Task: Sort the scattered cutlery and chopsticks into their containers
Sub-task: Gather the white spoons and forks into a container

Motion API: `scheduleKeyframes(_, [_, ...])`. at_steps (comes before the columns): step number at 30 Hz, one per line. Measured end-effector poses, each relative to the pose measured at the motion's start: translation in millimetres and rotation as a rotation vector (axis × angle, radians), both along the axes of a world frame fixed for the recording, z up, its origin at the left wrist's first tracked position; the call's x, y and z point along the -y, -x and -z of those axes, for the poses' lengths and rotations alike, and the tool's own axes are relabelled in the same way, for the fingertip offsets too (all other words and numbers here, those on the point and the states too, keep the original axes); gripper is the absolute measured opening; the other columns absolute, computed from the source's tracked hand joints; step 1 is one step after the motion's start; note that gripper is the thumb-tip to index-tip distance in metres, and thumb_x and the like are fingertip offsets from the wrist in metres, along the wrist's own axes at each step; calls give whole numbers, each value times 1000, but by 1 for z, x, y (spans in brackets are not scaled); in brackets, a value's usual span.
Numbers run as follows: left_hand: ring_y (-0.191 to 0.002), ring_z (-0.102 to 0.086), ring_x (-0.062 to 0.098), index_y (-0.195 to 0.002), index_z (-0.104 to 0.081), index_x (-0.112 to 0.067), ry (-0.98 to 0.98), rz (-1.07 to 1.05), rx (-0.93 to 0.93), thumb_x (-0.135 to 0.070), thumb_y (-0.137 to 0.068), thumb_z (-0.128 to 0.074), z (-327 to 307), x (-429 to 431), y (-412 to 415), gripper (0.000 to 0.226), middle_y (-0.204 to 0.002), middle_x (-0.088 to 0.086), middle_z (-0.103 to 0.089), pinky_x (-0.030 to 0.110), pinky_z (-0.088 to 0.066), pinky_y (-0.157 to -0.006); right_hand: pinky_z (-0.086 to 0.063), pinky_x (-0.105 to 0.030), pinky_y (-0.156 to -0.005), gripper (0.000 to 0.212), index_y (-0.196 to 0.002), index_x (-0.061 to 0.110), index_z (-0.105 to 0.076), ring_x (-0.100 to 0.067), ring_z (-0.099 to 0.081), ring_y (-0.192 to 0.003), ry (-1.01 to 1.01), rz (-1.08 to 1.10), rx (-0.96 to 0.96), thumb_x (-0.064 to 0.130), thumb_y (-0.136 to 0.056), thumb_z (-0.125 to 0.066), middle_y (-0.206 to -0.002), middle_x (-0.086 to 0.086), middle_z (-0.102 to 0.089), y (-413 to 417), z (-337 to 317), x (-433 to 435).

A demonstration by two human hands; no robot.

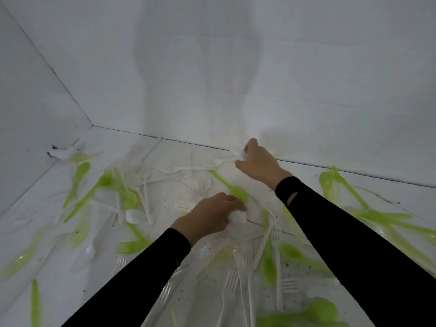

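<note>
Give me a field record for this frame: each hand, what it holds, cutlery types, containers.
left hand: fingers curled round a white plastic piece, kind unclear
right hand: pinches a white utensil close to the back wall
scattered: green spoons and green forks, white forks and white spoons, many overlapping
surface: white floor, speckled with dark specks
containers: none in view
chopsticks: none that can be made out

Before me the white surface (113,142), flecked with dark specks, carries a loose scatter of green spoons (238,192), green forks (132,246), white forks (238,267) and white spoons (134,215), many overlapping.
</note>
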State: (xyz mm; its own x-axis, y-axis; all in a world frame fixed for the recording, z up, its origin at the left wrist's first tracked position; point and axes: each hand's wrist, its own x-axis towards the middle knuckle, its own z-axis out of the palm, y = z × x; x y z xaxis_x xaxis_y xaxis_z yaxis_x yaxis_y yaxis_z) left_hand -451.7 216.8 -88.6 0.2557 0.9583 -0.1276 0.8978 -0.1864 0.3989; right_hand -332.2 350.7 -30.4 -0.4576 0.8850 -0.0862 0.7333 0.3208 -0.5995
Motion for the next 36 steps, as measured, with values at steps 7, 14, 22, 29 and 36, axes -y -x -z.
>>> scheduleKeyframes(7, [-90, -52, 24, -103, -64, -11, -375, 91, 54, -6, -78, -68, -5, -7, -2, 26, -96, 5, -64, 36, -48, -56, -44, -34, -81, 32, -127, 18, -58, -30, -62, -110, -326, -174, 516, 19, -98, -46, -121, -6, -63, 36, 37, -27])
scheduleKeyframes(14, [-72, -66, 3, -107, -56, -21, -499, -452, 611, -12, -90, -62, -53, -1, 12, 19, -89, -8, -70, 21, -54, -68, -40, -33, -72, 22, -115, 17, -59, -32, -64, -102, -422, -140, 427, 27, -100, -47, -109, -7, -66, 28, 25, -14])
scheduleKeyframes(22, [-78, -68, 19, -102, -62, -2, -376, -892, 1284, -28, -85, -75, -88, 26, 7, 33, -85, 11, -64, 30, -58, -65, -44, -31, -63, 29, -86, 19, -64, -24, -63, -77, -176, 13, -116, 46, -92, -58, -81, 1, -67, -24, -44, 51])
scheduleKeyframes(29, [-81, -72, 24, -121, -47, 1, -300, -844, 1413, -21, -84, -76, -110, 65, -37, 51, -94, 15, -71, 35, -57, -67, -53, -39, -71, 30, -86, 16, -69, -19, -66, -71, 175, -234, -144, 46, -83, -72, -73, 2, -67, -64, -65, 121])
scheduleKeyframes(36, [-73, -68, 27, -119, -57, -14, -320, -765, 1440, -19, -93, -64, -114, 112, -81, 27, -92, 12, -61, 42, -60, -72, -37, -20, -48, 30, -115, 19, -45, -7, -48, -57, 351, -144, -306, 32, -90, -58, -84, 5, -56, -103, -83, 159])
